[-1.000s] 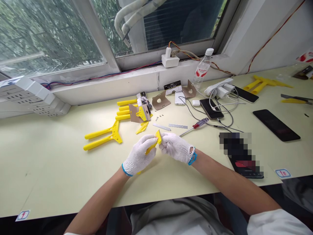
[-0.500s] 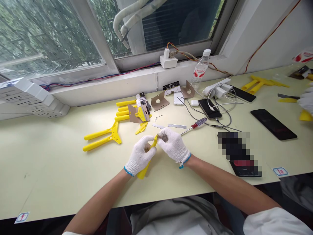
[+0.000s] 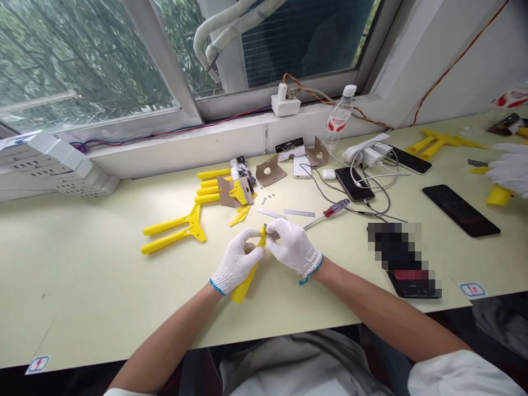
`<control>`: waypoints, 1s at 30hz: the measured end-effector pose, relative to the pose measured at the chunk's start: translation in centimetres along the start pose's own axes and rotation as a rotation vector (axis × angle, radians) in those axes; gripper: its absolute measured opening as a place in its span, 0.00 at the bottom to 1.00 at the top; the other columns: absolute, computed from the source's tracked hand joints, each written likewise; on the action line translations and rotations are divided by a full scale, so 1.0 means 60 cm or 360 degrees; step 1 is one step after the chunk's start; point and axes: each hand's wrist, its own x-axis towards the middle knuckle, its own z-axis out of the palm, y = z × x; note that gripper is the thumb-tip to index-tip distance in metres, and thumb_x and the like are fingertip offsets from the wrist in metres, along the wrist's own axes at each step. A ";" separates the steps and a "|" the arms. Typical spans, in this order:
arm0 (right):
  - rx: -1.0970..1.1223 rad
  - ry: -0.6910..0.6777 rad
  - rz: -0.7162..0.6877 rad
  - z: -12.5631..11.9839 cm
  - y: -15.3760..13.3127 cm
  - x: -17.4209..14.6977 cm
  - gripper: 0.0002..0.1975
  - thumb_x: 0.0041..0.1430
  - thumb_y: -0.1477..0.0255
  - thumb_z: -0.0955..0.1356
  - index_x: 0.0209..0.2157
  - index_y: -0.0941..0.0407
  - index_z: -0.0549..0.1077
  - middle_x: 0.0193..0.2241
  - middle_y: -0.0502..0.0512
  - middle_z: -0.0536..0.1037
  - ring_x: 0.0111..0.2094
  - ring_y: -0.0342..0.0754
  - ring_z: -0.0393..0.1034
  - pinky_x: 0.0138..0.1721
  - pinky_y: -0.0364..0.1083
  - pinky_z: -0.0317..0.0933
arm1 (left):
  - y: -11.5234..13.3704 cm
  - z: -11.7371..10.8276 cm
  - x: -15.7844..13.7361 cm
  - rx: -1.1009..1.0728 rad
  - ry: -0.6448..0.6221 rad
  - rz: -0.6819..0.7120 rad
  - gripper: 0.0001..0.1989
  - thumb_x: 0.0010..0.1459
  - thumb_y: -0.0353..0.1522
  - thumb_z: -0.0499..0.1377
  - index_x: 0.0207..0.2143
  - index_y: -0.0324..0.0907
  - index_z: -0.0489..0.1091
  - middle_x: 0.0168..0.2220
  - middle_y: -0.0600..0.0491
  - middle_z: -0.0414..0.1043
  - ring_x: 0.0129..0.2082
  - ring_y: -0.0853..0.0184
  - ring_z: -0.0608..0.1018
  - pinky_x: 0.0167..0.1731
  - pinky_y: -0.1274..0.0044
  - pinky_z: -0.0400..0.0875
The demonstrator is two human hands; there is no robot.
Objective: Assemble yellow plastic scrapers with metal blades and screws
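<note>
My left hand (image 3: 237, 263), in a white knit glove, is closed around a yellow scraper (image 3: 245, 286), its handle slanting down toward me. My right hand (image 3: 293, 246), gloved the same way, pinches at the scraper's head; the fingers hide the exact spot they grip. A small dark bit shows at the head's top edge. Just beyond my hands lie two flat metal blades (image 3: 299, 213), several small screws (image 3: 264, 201) and a loose yellow plate (image 3: 240, 215). To the right rests a screwdriver (image 3: 336, 208) with a clear and red handle.
Two yellow scraper handles (image 3: 173, 234) lie left, with packaged scrapers (image 3: 237, 192) behind. Cardboard sleeves (image 3: 270, 171), a water bottle (image 3: 338, 118), cables and phones (image 3: 461, 210) occupy the back and right. Another person's gloved hand (image 3: 509, 170) holds a yellow piece at far right.
My hands stay almost in place, with the scraper's head turned slightly between my fingers. At far right, the other person's gloved hand has shifted left with its yellow piece.
</note>
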 end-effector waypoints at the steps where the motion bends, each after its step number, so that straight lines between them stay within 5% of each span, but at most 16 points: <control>1: -0.0015 -0.0005 -0.0010 0.001 0.001 0.000 0.06 0.61 0.77 0.66 0.38 0.52 0.73 0.42 0.61 0.80 0.47 0.55 0.73 0.56 0.54 0.68 | 0.001 0.000 0.000 0.0009 0.0002 0.0000 0.19 0.61 0.29 0.61 0.54 0.44 0.72 0.24 0.60 0.75 0.22 0.68 0.77 0.27 0.77 0.71; 11: -0.0216 -0.0071 -0.0089 0.005 0.012 -0.001 0.07 0.68 0.69 0.65 0.35 0.52 0.73 0.37 0.61 0.77 0.43 0.55 0.70 0.54 0.55 0.66 | 0.009 -0.001 -0.001 0.0019 0.0010 -0.0025 0.17 0.61 0.31 0.63 0.53 0.44 0.73 0.23 0.60 0.74 0.22 0.67 0.78 0.26 0.77 0.70; 30: -0.0213 -0.0083 -0.0105 -0.001 0.007 0.000 0.07 0.69 0.71 0.65 0.36 0.53 0.74 0.37 0.61 0.77 0.41 0.54 0.71 0.51 0.53 0.66 | -0.001 -0.002 0.000 0.0013 -0.0014 -0.0010 0.18 0.62 0.31 0.61 0.54 0.44 0.72 0.25 0.59 0.75 0.23 0.68 0.77 0.27 0.76 0.72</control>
